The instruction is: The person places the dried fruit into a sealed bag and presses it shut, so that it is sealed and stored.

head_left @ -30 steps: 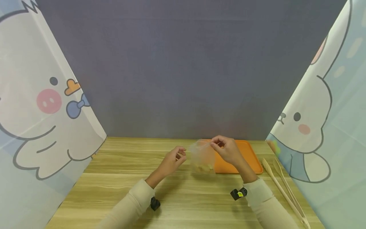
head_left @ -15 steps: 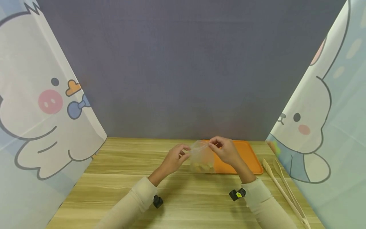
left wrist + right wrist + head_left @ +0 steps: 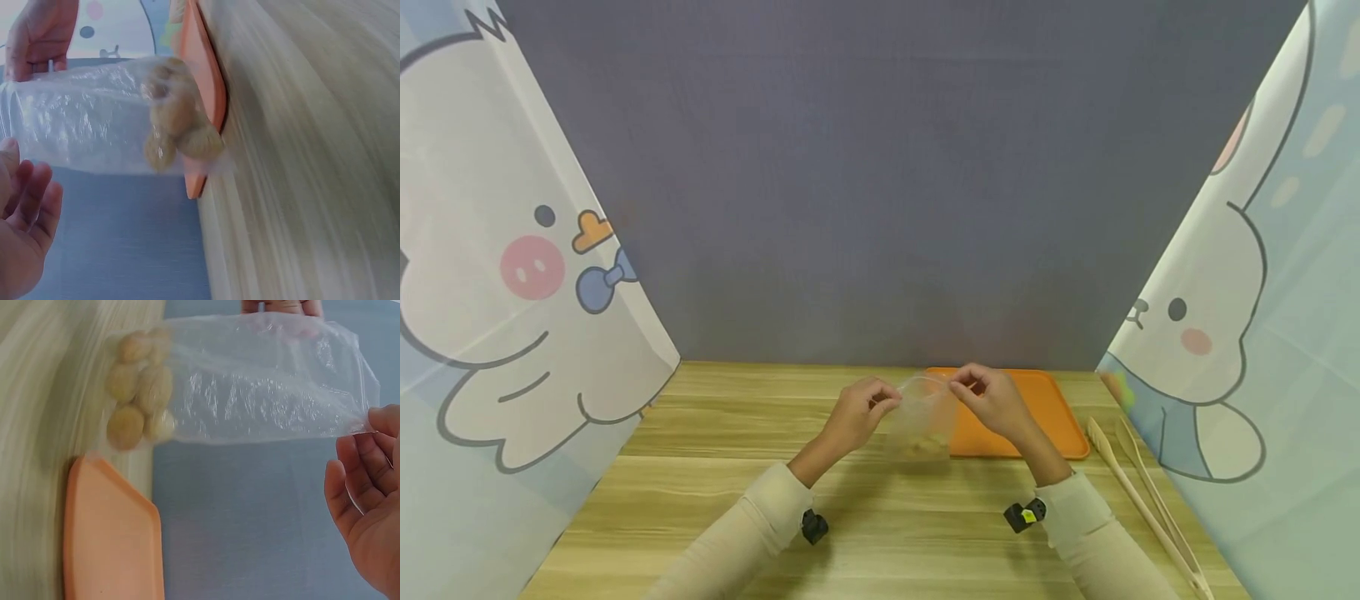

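Note:
A clear plastic bag (image 3: 920, 421) hangs upright between both hands, with several round tan-brown pieces (image 3: 125, 427) gathered at its bottom. My left hand (image 3: 862, 410) pinches the left corner of the bag's mouth between thumb and fingertips. At the opposite corner, my right hand (image 3: 992, 400) pinches the rim; its other fingers are loosely bent in the right wrist view. The bag is stretched between the two grips, and the orange tray (image 3: 1037, 417) shows behind its right side. In the left wrist view, the brown pieces (image 3: 178, 119) press against the film near the tabletop.
Long pale tongs (image 3: 1150, 502) lie along the right edge of the wooden table (image 3: 715, 467). A dark grey panel (image 3: 880, 183) stands behind, and printed cartoon curtains (image 3: 535, 333) close off both sides.
My left hand has moved right to the bag and taken hold of its left corner. The bag's lower part has shifted slightly left. My right hand keeps its pinch.

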A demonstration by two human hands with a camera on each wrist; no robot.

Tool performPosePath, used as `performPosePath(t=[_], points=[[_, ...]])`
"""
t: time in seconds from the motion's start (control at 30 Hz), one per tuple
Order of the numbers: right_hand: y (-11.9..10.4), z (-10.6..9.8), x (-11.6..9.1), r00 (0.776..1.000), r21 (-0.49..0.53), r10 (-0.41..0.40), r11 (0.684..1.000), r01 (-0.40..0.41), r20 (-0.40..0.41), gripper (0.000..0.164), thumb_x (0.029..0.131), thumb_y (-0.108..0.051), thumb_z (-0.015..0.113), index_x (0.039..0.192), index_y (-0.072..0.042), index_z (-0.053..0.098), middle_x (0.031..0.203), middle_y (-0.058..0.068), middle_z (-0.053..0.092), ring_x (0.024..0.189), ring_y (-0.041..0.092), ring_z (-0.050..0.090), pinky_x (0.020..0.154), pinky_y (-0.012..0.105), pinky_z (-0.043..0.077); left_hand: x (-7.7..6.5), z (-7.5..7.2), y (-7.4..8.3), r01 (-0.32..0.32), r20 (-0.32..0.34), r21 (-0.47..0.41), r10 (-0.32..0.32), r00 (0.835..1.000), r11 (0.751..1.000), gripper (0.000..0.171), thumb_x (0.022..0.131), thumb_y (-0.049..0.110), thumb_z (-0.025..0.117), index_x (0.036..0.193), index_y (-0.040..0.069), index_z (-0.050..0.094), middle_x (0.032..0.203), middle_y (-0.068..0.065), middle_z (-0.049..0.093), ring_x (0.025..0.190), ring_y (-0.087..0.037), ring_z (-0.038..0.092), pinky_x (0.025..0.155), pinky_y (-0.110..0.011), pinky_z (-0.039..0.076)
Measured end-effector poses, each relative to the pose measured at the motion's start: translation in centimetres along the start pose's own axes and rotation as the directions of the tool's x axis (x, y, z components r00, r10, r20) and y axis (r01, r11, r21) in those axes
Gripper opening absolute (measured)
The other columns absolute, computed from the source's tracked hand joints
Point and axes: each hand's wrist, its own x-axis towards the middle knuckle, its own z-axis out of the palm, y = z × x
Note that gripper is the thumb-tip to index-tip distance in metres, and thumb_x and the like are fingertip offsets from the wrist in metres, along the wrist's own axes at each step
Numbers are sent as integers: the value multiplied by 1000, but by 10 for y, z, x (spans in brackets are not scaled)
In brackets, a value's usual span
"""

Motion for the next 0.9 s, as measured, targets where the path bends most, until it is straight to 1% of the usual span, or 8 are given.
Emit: performPosePath(t=[0.07,0.23,0.33,0.47,0.53,0.7,0.8,0.9], points=[[3,1,-1,1000,0,15,1000,-15,3,7,98,-18,69,95,-14,73,85,-3,73,71,3,60,67,25,54,2,-2,3,-14,-16,-6,14,1000,1000,5,96,18,71,98,14,73,93,0,73,79,-10,66,70,-23,56],[8,4,-4,1000,20,13,1000,-13,3,6,98,-18,69,99,-13,73,88,-1,74,72,3,61,66,24,54,7,-8,10,-50,-48,-19,49,998,999,8,96,17,71,96,9,73,89,-2,72,76,-10,64,68,-22,56],[11,6,-6,1000,61,18,998,-19,13,12,98,-16,69,109,-11,71,91,2,73,74,5,62,63,24,53,10,-11,13,-60,-51,-12,60,997,998,9,96,18,71,95,9,73,87,-2,70,74,-9,63,67,-22,55],[18,11,-10,998,96,38,994,-42,43,23,99,-16,67,121,-9,68,94,3,73,79,8,65,63,25,53,12,-13,15,-47,-53,-8,46,998,999,8,95,18,72,94,10,73,86,-1,69,73,-9,62,66,-22,54],[22,14,-13,997,81,55,995,-59,60,21,99,-18,68,119,-10,69,93,2,72,82,8,65,65,24,54,12,-14,16,-34,-56,-11,33,998,999,8,95,19,72,94,10,73,85,-1,69,73,-9,62,67,-22,54],[33,23,-26,988,49,99,993,-105,118,13,97,-20,70,105,-11,70,93,-3,70,85,9,65,68,25,54,14,-15,18,-7,-61,-26,5,998,1000,11,95,20,73,93,10,73,84,-1,68,73,-9,62,67,-22,54],[41,31,-34,977,51,121,990,-132,175,13,98,-21,69,105,-10,70,95,-3,71,88,10,65,69,25,54,15,-15,20,-16,-81,-31,14,997,999,8,94,18,74,92,11,74,84,-1,68,72,-9,62,66,-22,55],[48,39,-42,964,48,133,988,-148,230,12,98,-23,69,105,-14,70,96,-4,72,88,9,65,71,25,55,18,-15,22,-37,-109,-39,33,994,999,5,93,16,75,92,11,74,84,-2,69,71,-10,62,65,-22,55]])
